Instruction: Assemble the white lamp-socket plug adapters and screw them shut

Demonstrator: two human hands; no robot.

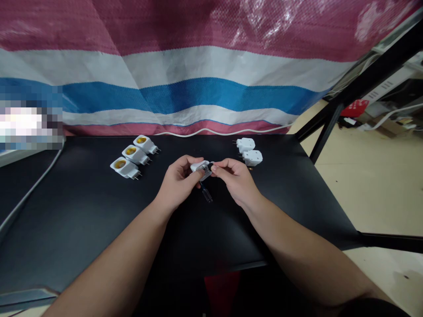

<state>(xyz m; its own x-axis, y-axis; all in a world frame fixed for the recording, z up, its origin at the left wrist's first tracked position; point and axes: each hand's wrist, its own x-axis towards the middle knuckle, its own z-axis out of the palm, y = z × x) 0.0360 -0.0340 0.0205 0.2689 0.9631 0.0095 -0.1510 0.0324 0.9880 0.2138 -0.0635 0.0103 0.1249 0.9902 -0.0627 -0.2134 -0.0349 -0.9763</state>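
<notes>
Between the two hands, a white plug adapter [201, 169] is held above the table, the left hand [178, 182] grasping it with curled fingers and the right hand [236, 180] pinching its far end between thumb and forefinger. A small screwdriver [206, 193] with a clear handle sticks out below the adapter, just under the left fingers; whether either hand grips it cannot be told. Just beyond the right hand lie two white plug pieces [253, 157], prongs pointing left, with a tiny brass bit [250, 168] beside the nearer one. Left of the hands, three white socket adapters [134, 155] with yellow centres sit in a slanting row, prongs pointing right. All of these are over a black table [82, 211]. Past the hands, a striped tarp [211, 99] hangs behind a white cord [211, 132] along the table's far edge. Right of the hands, a black metal frame [363, 83] rises over a pale floor [380, 198].
</notes>
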